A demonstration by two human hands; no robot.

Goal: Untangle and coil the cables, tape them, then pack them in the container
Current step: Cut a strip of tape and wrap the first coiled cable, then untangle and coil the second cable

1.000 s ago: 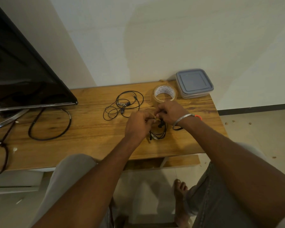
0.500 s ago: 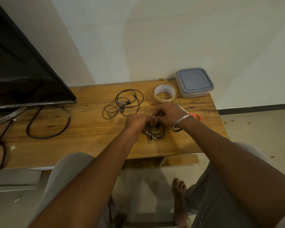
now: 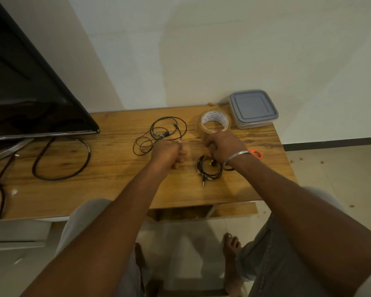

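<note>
A coiled black cable (image 3: 210, 171) lies on the wooden table (image 3: 116, 189), its plug pointing toward me. My right hand (image 3: 225, 146) is just beyond the coil, its fingers curled on the near edge of the brown tape roll (image 3: 215, 122). A loose, tangled black earphone cable (image 3: 159, 133) lies to the left. My left hand (image 3: 169, 153) is a closed fist, and its thumb and fingers pinch the near end of that loose cable. The grey lidded container (image 3: 253, 108) stands shut at the back right corner.
Orange-handled scissors (image 3: 256, 153) lie behind my right wrist. A black TV (image 3: 30, 93) on a metal stand fills the left, with a thick black power cable (image 3: 62, 163) looped on the table. The right table edge is close to the container.
My hands were together over the coiled cable; now they have parted. The left hand moved left to the loose cable and the right went up to the tape roll. The coil lies released.
</note>
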